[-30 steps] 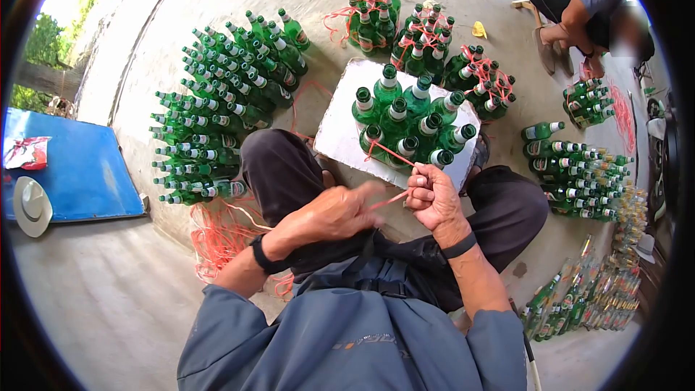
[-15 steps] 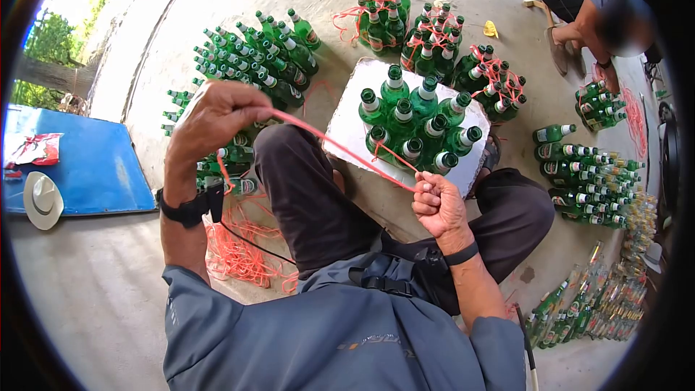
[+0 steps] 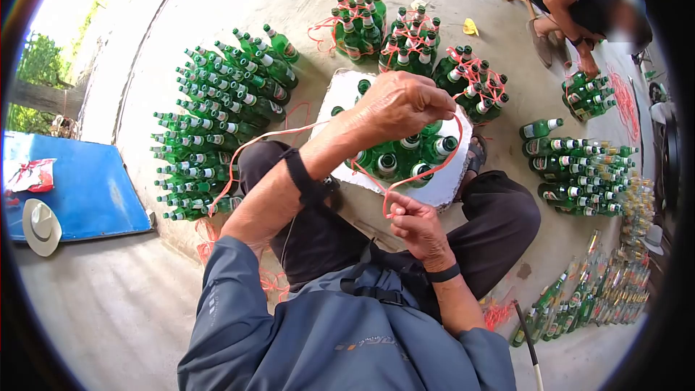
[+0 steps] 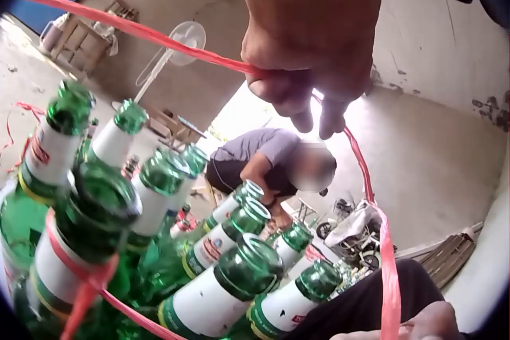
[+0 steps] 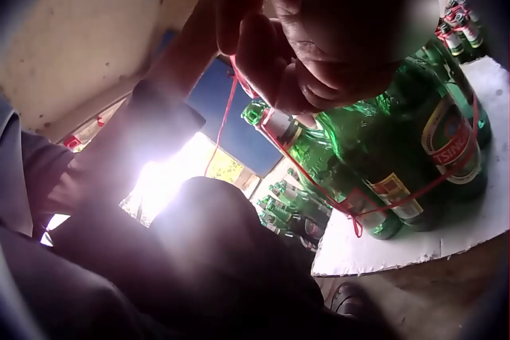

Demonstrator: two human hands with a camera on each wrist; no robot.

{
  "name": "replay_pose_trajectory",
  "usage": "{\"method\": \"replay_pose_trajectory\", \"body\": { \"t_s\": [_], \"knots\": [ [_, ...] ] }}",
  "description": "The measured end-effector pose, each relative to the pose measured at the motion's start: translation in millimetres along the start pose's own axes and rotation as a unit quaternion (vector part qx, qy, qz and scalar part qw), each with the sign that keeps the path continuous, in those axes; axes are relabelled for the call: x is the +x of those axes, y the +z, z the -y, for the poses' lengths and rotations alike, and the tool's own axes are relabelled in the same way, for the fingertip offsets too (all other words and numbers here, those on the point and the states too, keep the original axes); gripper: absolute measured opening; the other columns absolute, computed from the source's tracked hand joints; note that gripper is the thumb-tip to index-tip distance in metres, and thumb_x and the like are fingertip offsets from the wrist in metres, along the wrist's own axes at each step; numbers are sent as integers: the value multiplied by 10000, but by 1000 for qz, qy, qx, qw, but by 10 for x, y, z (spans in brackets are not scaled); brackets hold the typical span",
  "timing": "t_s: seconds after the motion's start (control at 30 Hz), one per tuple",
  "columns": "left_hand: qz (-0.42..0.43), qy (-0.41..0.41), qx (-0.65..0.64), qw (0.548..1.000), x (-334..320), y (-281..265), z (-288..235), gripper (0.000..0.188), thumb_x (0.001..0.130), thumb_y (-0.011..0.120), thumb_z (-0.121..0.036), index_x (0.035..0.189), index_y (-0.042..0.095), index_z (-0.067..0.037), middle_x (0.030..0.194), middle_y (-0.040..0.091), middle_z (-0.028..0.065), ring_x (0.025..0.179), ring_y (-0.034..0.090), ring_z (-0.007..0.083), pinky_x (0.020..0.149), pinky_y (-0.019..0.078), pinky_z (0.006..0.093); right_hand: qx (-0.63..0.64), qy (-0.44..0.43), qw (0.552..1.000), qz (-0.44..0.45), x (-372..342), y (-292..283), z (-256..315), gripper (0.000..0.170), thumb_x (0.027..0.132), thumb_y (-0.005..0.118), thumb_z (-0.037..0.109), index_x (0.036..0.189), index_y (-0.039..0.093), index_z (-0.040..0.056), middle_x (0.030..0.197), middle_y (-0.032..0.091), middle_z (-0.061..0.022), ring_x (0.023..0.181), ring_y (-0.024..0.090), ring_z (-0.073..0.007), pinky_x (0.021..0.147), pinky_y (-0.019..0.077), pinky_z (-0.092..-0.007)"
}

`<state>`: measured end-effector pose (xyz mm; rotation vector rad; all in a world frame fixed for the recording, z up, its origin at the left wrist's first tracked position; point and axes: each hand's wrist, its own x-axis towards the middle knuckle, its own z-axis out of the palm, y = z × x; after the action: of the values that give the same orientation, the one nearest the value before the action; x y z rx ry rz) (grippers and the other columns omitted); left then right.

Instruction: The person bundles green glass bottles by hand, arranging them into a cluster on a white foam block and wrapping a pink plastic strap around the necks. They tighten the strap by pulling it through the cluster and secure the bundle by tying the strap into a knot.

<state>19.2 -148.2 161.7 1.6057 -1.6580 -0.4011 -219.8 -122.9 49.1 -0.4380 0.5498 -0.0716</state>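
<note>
A cluster of green glass bottles [image 3: 410,143] stands upright on a white slab [image 3: 434,199] between the person's knees. Over the cluster, the left hand [image 3: 407,103] pinches red plastic twine [image 3: 461,137] and hides some bottle necks. From there the twine bows down in a loose loop to the right hand [image 3: 420,230], which pinches it at the near edge of the slab. One strand circles a bottle neck [image 4: 60,252] in the left wrist view. In the right wrist view, a strand [image 5: 414,193] runs round the bottles' sides, with a small knot at the front.
Bundles of bottles tied with red twine [image 3: 360,22] stand beyond the slab. Many loose bottles [image 3: 217,101] are at left, more [image 3: 575,174] at right. A blue board [image 3: 79,188] with a hat [image 3: 42,226] lies far left. Another person [image 3: 572,0] bends over bottles at upper right.
The left hand first drew the twine out far to the left, then came back rightward over the bottles with it. The right hand stays near the slab's front edge, still pinching twine.
</note>
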Motion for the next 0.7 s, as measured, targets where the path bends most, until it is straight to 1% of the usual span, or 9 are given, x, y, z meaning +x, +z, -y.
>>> {"method": "replay_pose_trajectory", "body": {
  "t_s": [0.03,0.07,0.17,0.27,0.33,0.43,0.57,0.6,0.7],
  "knots": [
    [-10,15,-6,1000,43,136,77,134,913,745,-251,972,786,-138,812,695,70,756,692,289,644,516,403,-28,6,1000,-11,-9,-5,3,463,823,704,-74,1283,664,-44,909,579,13,721,500,-53,598,404,-204],
    [8,16,19,1000,94,206,106,127,914,738,-252,967,787,-148,811,684,66,764,689,284,645,513,402,-47,8,999,-2,11,-56,-15,344,821,752,-61,1163,718,-44,921,613,-1,728,518,-63,594,401,-207],
    [22,38,69,997,221,428,152,104,901,729,-255,927,785,-172,806,666,48,805,674,266,654,511,403,-131,25,990,-45,12,-23,-7,235,829,773,-33,1059,729,-47,905,626,-13,708,508,-65,575,391,-210],
    [44,59,158,985,301,587,212,81,874,730,-251,867,773,-182,804,664,26,853,656,247,658,514,403,-127,-8,992,-16,70,-178,-129,185,867,800,94,1021,756,1,814,662,6,665,503,-36,553,372,-201],
    [62,60,250,964,357,641,216,69,842,714,-238,802,754,-199,801,667,6,881,634,236,655,517,408,-76,-18,997,-25,91,-235,-149,178,890,783,120,1020,752,1,825,660,5,655,501,-35,549,372,-196],
    [61,49,269,960,451,675,361,82,833,685,-223,801,759,-213,805,676,10,871,635,242,653,519,415,-10,-29,997,-69,87,-245,-174,154,935,724,147,964,716,-4,870,652,-24,636,473,-46,518,339,-197],
    [95,2,305,948,511,605,528,98,810,669,-236,806,761,-204,769,669,38,802,676,276,618,526,438,12,-81,993,-90,57,-223,-78,211,991,645,212,892,668,27,872,655,-56,568,415,-49,472,293,-198],
    [108,-20,311,944,542,566,548,120,808,656,-242,814,776,-239,792,726,68,814,724,292,655,562,438,7,-85,991,-104,53,-234,-69,225,999,630,223,876,656,37,865,658,-63,554,408,-49,466,293,-199],
    [138,-96,316,934,543,389,670,166,869,679,-323,927,807,-236,818,741,65,807,717,289,662,552,448,7,-94,987,-133,75,-266,-42,270,1024,598,249,838,624,54,847,669,-79,524,400,-54,458,300,-209]
  ]
}}
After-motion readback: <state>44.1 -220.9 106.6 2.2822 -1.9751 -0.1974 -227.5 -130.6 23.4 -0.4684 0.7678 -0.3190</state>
